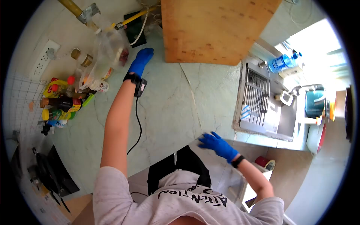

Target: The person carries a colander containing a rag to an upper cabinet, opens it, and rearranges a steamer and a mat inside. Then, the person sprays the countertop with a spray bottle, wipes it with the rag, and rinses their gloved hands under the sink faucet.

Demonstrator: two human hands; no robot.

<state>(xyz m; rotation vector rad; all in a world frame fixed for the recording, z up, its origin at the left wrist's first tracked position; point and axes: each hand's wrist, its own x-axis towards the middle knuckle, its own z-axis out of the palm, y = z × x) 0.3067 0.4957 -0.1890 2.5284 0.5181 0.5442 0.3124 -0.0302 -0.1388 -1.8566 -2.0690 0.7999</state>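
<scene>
My left hand (141, 61), in a blue glove, reaches to the back of the pale green marbled counter (165, 105). Its fingers look curled together, and whatever may be in them is hidden. Just beyond it lie a dark flat panel (135, 30) and a pale hose; a clear plastic bag (108, 47) with something dark red inside is to its left. My right hand (218, 147), also blue-gloved, hovers by the counter's front edge with fingers spread, holding nothing. A black device (140, 87) with a cable is strapped to my left wrist.
A large wooden board (213, 30) stands at the back of the counter. Several bottles, including a dark sauce bottle (62, 103), crowd the left wall. At right is a steel sink (287, 118) with a rack (257, 93). A black pan (47, 168) is at lower left.
</scene>
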